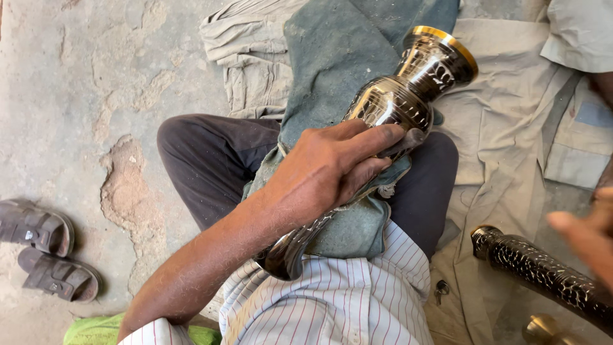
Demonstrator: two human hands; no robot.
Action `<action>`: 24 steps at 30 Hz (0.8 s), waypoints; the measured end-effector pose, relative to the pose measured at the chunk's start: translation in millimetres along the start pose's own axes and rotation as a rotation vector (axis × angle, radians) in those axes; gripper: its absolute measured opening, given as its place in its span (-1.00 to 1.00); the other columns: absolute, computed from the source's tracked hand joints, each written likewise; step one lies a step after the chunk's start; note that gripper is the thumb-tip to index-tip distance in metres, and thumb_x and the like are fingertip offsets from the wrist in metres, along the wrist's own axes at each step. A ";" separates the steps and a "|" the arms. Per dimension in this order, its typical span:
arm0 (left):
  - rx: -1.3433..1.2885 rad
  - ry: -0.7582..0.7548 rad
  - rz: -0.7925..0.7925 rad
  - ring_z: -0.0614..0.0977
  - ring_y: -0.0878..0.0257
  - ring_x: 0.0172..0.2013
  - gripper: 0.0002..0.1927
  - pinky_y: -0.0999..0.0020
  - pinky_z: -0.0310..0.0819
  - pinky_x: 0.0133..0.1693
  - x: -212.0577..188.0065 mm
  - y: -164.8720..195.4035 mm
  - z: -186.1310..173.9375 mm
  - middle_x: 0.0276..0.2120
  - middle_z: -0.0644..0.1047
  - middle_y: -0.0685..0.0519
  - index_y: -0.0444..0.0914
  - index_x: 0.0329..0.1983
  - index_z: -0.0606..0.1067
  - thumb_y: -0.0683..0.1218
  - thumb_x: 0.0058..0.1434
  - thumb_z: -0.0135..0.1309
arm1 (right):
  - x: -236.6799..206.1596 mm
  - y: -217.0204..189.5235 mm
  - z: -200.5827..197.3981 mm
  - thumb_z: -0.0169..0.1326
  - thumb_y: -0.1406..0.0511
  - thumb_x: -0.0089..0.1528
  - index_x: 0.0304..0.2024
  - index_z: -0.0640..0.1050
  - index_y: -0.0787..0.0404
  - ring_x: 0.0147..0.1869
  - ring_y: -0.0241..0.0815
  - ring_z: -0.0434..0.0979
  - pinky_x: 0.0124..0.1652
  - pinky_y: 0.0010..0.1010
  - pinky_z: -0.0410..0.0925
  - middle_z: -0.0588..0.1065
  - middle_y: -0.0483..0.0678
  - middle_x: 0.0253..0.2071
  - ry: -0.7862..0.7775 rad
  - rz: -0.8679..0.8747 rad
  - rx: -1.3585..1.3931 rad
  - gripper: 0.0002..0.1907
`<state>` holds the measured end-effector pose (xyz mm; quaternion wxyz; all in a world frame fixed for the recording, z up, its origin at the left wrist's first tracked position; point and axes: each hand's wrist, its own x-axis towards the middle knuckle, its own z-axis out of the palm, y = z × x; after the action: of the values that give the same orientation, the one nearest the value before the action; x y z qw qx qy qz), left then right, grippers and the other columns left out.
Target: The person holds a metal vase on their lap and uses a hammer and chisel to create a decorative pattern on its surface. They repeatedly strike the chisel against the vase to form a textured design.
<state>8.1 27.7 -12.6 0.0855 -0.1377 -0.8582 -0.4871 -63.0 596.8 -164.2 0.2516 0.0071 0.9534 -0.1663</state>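
The left hand is lying across a dark engraved brass vase, fingers clasping its body against the green cloth on the lap. The right hand is blurring at the frame's right edge beside a second dark vase; its grip cannot be told.

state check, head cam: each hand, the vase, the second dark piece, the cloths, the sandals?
left hand: wrapped over the vase's middle, gripping
right hand: blurred at frame edge, grip unclear
vase: lying tilted across the lap, gold rim up and away
green cloth: draped under the vase
second dark engraved piece: lying on the beige cloth
sandals: pair, off, on the floor
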 end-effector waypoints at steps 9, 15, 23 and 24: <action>-0.072 0.088 -0.016 0.72 0.18 -0.27 -0.65 0.32 0.69 -0.21 -2.3 20.7 -7.4 -0.09 0.61 -0.04 -0.22 0.23 0.47 -0.17 0.40 0.17 | -52.7 -145.3 -40.9 0.42 0.33 0.11 -0.07 0.52 0.34 -0.39 -0.19 0.60 -0.32 -0.39 0.49 0.55 0.04 -0.36 0.205 -0.378 -0.045 -0.57; -0.229 0.294 -0.099 0.72 0.35 -0.24 -0.68 0.48 0.74 -0.25 -46.7 16.3 -24.9 -0.15 0.64 0.03 -0.24 0.13 0.48 -0.14 0.37 0.28 | -57.0 -217.2 -0.8 0.40 0.34 0.09 -0.13 0.52 0.38 -0.36 -0.16 0.58 -0.32 -0.32 0.48 0.58 0.07 -0.37 0.107 -0.065 0.428 -0.60; -0.039 -0.181 0.071 0.67 0.20 -0.21 -0.71 0.31 0.66 -0.31 -128.4 14.9 -2.2 -0.16 0.55 0.02 -0.20 0.10 0.50 -0.15 0.31 0.10 | -57.1 -211.2 137.8 0.33 0.39 0.10 -0.01 0.52 0.36 -0.51 -0.19 0.51 -0.49 -0.39 0.38 0.50 0.00 -0.43 0.029 0.308 1.119 -0.58; 0.026 -0.223 0.112 0.66 0.14 -0.18 -0.63 0.25 0.63 -0.31 -135.5 14.8 0.6 -0.15 0.53 0.00 -0.22 0.14 0.49 -0.17 0.25 0.09 | -58.0 -210.9 142.2 0.32 0.40 0.11 -0.02 0.51 0.36 -0.51 -0.20 0.50 -0.48 -0.40 0.39 0.49 -0.01 -0.44 0.077 0.281 1.098 -0.59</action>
<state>141.2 14.7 -38.9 0.0183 -0.2376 -0.8596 -0.4521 35.1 356.0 -186.5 0.1955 0.2698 0.7254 -0.6024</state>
